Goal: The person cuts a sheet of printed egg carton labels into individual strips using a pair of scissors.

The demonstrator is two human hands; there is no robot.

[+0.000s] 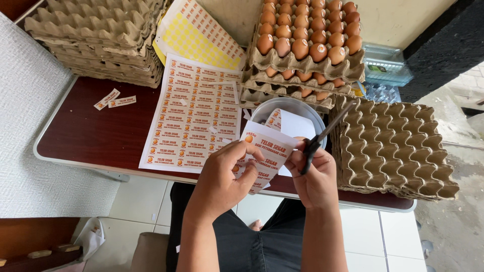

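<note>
A person seated at a dark red table [101, 136] trims printed labels; the left hand [222, 179] is closed on a strip of orange-and-white labels [264, 156], thumb on top and fingers curled beneath, holding it just above the table's near edge; the right hand [315, 176] is closed around the handles of a pair of black scissors [322, 136], whose blades point up and away to the right, over a round grey bowl [267, 111]; whether the blades are apart or together cannot be told; the strip lies between the two hands, touching both, with its far end over the bowl, where cut pieces of white paper [297, 123] rest; to the left of the hands a full sheet of the same labels [194, 116] lies flat on the table, and two loose cut labels [113, 99] sit well apart from it near the table's left side; a yellow-backed sheet [196, 38] overlaps the table's far edge; stacked trays of brown eggs [307, 30] stand beyond the bowl; a stack of empty pulp egg trays [398, 146] sits just right of the scissors, and another empty stack [96, 35] occupies the far left corner; clear plastic cartons [385, 65] lie behind the right-hand stack.
</note>
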